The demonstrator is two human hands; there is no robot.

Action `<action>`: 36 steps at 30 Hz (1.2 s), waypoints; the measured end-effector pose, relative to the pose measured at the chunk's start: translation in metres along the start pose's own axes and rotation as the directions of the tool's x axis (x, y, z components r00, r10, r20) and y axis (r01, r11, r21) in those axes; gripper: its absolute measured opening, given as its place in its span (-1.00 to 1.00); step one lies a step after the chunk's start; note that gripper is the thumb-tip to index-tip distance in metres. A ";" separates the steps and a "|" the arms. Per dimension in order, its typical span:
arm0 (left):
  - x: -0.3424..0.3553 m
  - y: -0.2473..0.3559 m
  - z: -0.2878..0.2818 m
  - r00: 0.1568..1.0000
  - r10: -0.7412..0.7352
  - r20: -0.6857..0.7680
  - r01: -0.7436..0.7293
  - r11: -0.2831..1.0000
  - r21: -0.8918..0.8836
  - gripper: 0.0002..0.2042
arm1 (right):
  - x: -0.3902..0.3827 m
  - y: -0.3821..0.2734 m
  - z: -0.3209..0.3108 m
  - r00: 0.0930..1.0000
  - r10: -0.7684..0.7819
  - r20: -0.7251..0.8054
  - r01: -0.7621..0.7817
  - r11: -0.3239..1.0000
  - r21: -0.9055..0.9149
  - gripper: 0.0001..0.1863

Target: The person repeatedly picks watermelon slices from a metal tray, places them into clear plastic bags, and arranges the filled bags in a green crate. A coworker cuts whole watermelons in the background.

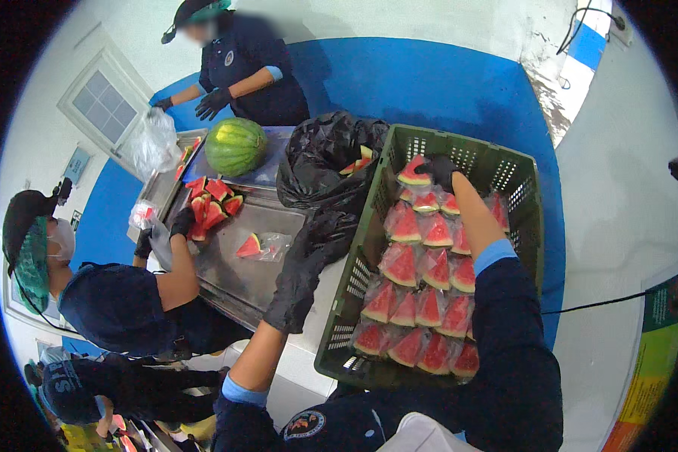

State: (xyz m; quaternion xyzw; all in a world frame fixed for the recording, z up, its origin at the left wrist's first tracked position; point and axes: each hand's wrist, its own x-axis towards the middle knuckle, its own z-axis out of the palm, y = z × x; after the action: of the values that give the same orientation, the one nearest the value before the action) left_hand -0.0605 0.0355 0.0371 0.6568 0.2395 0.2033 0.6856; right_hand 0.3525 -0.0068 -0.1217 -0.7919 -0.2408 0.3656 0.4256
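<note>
My right hand (438, 170), in a black glove, reaches to the far end of a dark green plastic crate (337, 316). Its fingers are closed on the side of a watermelon wedge (413, 172) in clear wrap. Below it, rows of wrapped watermelon wedges (435, 269) lie in the crate. My left hand (320, 242), also black-gloved, is beside the crate's left wall, its fingers stretched out and nothing seen in them. To its left, a single wedge (249, 245) partly in a clear bag (276, 246) lies on a metal tray (226, 280).
A black rubbish bag (316, 162) holding rind pieces stands left of the crate. Beyond the tray sits a whole watermelon (236, 147), with cut wedges (212, 205) piled nearer. One co-worker (120, 301) bags fruit at left; another (252, 71) stands across the table.
</note>
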 end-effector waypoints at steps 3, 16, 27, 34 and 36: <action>-0.010 -0.001 -0.008 0.997 -0.048 -0.059 0.052 0.996 0.072 -0.47 | 0.000 0.007 0.008 0.991 -0.064 -0.116 0.070 0.996 0.048 -0.22; -0.041 -0.005 -0.021 0.991 -0.093 -0.094 0.093 0.996 -0.006 -0.48 | 0.025 0.039 0.025 0.921 -0.365 -0.138 0.214 0.769 -0.603 -0.44; -0.061 -0.019 -0.041 0.975 -0.165 -0.147 0.162 0.986 -0.033 -0.54 | -0.015 0.048 0.035 0.873 -0.413 -0.259 0.184 0.771 -0.610 -0.45; -0.068 -0.074 -0.121 0.916 0.078 -0.394 0.123 0.880 0.459 -0.68 | -0.038 0.008 0.028 0.898 -0.352 -0.265 0.052 0.681 -0.731 -0.54; -0.060 -0.094 -0.148 0.879 -0.018 -0.477 0.248 0.870 0.425 -0.72 | -0.062 -0.017 0.026 0.902 -0.387 -0.190 0.111 0.635 -0.765 -0.54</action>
State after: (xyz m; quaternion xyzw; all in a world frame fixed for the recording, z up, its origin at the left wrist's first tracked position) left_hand -0.2001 0.1142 -0.0569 0.7187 0.4824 0.2382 0.4405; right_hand 0.2928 -0.0280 -0.0933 -0.9037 -0.3995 0.0323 0.1505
